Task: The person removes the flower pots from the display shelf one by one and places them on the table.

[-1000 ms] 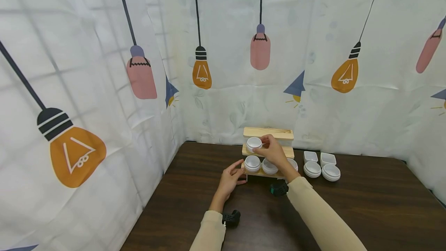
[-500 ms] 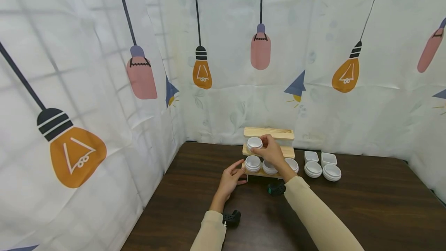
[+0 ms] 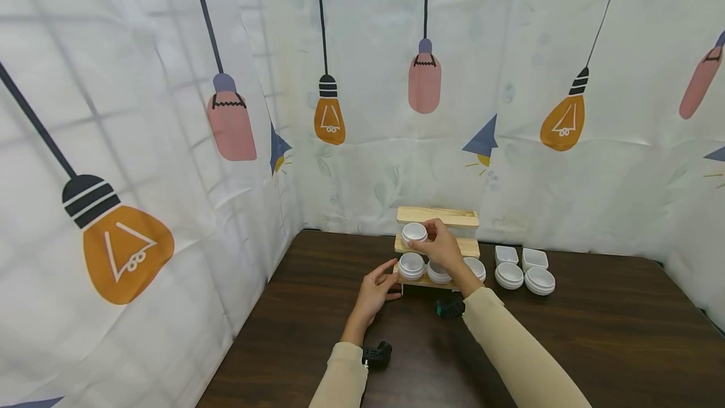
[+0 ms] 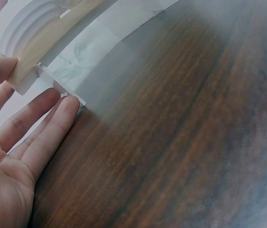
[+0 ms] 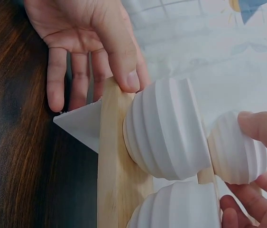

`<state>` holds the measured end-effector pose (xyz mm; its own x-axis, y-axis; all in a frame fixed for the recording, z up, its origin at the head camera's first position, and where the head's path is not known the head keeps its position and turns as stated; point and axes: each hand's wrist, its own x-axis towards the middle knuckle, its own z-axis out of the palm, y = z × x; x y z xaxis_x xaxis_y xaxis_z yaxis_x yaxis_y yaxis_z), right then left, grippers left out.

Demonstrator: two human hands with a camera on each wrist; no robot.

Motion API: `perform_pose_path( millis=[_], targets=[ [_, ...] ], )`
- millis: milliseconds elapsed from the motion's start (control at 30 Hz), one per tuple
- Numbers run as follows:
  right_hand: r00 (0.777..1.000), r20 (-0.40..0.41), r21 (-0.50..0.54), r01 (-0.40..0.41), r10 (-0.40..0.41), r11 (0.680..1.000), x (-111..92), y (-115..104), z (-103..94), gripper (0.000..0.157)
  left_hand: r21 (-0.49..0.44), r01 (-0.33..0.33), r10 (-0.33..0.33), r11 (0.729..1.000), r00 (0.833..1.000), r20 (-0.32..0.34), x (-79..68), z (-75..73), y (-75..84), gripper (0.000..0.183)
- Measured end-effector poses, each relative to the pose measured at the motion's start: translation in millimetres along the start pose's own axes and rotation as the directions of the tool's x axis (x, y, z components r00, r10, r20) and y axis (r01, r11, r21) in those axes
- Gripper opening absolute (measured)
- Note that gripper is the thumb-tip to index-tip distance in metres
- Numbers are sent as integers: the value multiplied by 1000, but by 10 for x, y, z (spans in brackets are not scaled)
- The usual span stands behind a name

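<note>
The left hand [image 3: 370, 298], fingers extended, touches the end of the lower tier [image 5: 108, 185], seemingly to steady the wooden stand [image 3: 436, 215] under 3 ribbed white bowls [image 3: 411, 266]. Beyond, the right hand [image 3: 443, 249] pinches 1 upright bowl [image 3: 414, 233], apparently for balance, at the middle tier's left end [image 3: 399, 245].

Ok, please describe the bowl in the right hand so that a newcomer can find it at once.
On the dark wood-grain table, before the patterned curtain, stands a three-tier rack. At the left part of its middle tier is a round white bowl. Unlike the three bowls on the lowest tier, it is pinched by the right hand.
</note>
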<state>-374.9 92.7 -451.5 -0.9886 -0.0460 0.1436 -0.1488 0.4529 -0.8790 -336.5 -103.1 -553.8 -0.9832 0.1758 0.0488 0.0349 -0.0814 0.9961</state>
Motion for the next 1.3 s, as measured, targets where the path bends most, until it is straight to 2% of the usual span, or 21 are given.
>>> perform_pose_path(
  millis=[333, 533, 800, 1300],
  targets=[
    [1000, 5, -8, -4, 4, 1000, 4, -4, -7, 57, -2, 0, 0, 1000, 1000, -1, -1, 1, 9, 47],
    [1000, 6, 17, 30, -30, 999, -36, -16, -15, 56, 0, 0, 0, 1000, 1000, -4, -1, 3, 17, 46],
    [999, 2, 50, 36, -36, 998, -72, -25, -33, 58, 8, -5, 5, 1000, 1000, 3, -2, 6, 13, 47],
    [997, 6, 104, 73, -74, 992, -261, -124, -146, 60, 9, -3, 3, 1000, 1000, -1, -7, 9, 16, 47]
  ],
)
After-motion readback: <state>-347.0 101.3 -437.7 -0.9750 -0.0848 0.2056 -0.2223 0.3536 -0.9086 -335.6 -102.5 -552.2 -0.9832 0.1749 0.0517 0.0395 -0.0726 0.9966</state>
